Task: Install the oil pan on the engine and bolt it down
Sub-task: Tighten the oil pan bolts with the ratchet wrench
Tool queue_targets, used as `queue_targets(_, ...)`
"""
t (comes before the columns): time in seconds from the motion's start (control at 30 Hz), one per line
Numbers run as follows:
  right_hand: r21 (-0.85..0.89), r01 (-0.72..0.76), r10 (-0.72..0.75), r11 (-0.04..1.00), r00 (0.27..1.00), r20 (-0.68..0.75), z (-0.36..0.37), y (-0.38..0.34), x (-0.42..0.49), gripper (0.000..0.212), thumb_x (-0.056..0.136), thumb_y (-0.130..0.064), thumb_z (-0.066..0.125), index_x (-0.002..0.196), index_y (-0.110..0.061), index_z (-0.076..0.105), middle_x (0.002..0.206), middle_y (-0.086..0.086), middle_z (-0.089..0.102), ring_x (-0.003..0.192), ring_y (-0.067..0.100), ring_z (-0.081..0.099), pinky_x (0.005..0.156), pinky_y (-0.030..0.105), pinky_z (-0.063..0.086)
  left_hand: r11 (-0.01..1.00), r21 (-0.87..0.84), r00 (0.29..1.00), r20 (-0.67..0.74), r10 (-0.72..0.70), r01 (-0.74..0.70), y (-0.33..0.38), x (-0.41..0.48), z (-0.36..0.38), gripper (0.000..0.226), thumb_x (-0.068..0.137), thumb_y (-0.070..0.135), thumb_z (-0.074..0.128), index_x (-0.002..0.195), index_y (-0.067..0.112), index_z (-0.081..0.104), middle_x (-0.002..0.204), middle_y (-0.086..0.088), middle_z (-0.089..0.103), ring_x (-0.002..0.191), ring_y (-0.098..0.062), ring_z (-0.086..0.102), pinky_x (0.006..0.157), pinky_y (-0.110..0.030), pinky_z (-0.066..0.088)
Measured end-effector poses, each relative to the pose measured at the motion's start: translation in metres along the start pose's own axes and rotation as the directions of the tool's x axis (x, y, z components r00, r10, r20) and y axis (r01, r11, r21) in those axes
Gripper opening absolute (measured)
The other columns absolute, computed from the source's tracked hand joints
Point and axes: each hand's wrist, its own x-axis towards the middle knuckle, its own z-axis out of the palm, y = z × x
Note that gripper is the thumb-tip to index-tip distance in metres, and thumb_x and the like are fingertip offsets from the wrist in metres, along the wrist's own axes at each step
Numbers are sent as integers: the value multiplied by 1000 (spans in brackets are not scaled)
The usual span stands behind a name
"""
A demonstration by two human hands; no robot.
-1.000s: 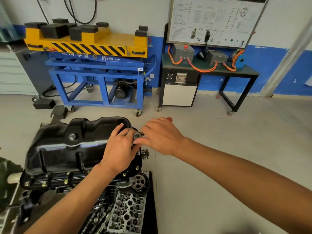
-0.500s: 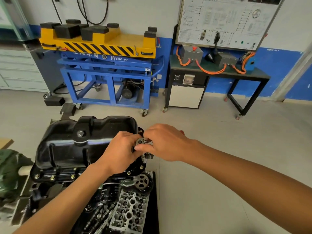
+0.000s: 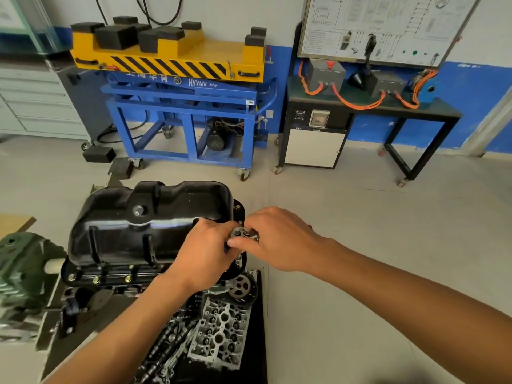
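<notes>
Though glossy — ribbed black oil pan (image 3: pixel 144 231)

- Black oil pan (image 3: pixel 133 234) seated on the engine (image 3: pixel 91 297), bolts (image 3: pixel 97 279) along the near flange.
- Left hand (image 3: pixel 203 256) and right hand (image 3: pixel 279 239) together at the pan's right end, both pinching a small round metal part (image 3: pixel 238 233).
- Cylinder head (image 3: pixel 221 336) and sprocket (image 3: pixel 241 287) just below.
- Blue-and-yellow lift cart (image 3: pixel 180 87) against the far wall.

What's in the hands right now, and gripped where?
The left hand and right hand both pinch a small round metal part by its rim, at the right end of the oil pan.
</notes>
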Motion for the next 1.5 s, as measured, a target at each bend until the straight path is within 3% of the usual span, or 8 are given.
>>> queue_targets(0.37,51,-224,225,973,974,-17,12,-36,-2,48,96,-49,52,59,-21,41,57,-3,46,53,12,46,45,28,27,910,-271,935,-79,-347,315,8,-24,45,66,78,-15,58,49,36,27,41,13,35,43,-9,44,42,-17,31)
queue_targets(0.57,-82,-215,228,973,951,210,-14,-46,16,40,87,-38,66,62,-19,41,60,-1,46,52,16,44,48,29,28,934,-316,975,-88,-204,167,0,-24,42,60,89,-4,57,60,39,28,46,16,35,46,-8,46,42,-15,26)
queue_targets(0.73,-320,-21,140,947,924,356,-33,-48,23,36,92,-19,63,65,-22,39,67,-2,40,58,19,45,49,30,29,935,-341,987,-87,-133,96,-5,-21,46,37,98,16,57,65,26,44,49,7,45,40,-14,41,41,-33,32)
queue_targets(0.83,-448,212,2,868,903,430,-41,-47,29,20,84,2,53,78,-15,58,66,0,42,60,24,49,56,36,45,933,-350,993,-56,-107,81,-9,-16,44,38,97,14,63,67,28,46,48,10,45,40,-11,41,43,-26,31)
queue_targets(1.07,-511,508,-196,694,816,544,-35,-48,40,25,92,-11,52,104,-24,70,95,-1,67,87,23,63,73,38,54,931,-363,999,8,-50,50,-16,-16,35,40,97,11,63,64,21,43,46,13,35,40,-8,36,46,-29,29)
queue_targets(1.2,-538,490,-159,686,822,546,-37,-45,38,24,92,-10,53,104,-22,69,94,-2,68,85,22,63,76,39,54,925,-380,999,-26,-40,27,-17,-15,42,54,97,11,64,61,37,33,44,11,32,40,-10,37,47,-22,26)
queue_targets(1.33,-559,447,-126,698,846,518,-41,-45,35,13,90,-5,53,90,-14,62,68,1,51,57,20,48,59,35,47,909,-415,998,-34,-49,30,-21,-21,47,35,97,15,65,64,17,51,48,9,40,43,-12,39,45,-23,29)
queue_targets(1.5,-350,130,61,928,872,486,-38,-37,31,37,95,-41,60,77,-9,57,65,4,56,52,17,47,46,32,36,883,-467,997,-17,-75,58,-22,-25,46,30,99,16,60,70,17,55,53,11,46,45,-12,42,45,-33,36)
